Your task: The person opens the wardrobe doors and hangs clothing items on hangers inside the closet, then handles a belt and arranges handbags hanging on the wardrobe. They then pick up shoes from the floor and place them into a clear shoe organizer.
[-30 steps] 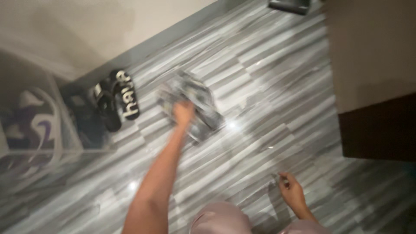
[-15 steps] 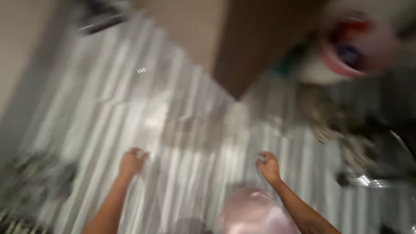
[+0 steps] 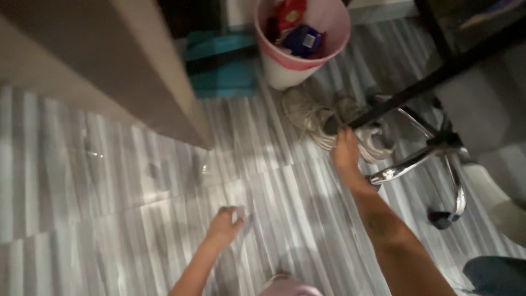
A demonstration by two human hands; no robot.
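The view has swung from the sandals by the wall to a pair of pale sneakers (image 3: 329, 123) under the chair (image 3: 438, 148). The right hand (image 3: 346, 153) now reaches them, its grip seemingly closing on one. The left hand (image 3: 226, 223) rests spread on the floor (image 3: 109, 208). One pink bin (image 3: 298, 38), two sneakers.

I saw a pair of pale grey lace-up sneakers (image 3: 318, 118) lying side by side on striped grey flooring, soles down, loose laces spilling outward.
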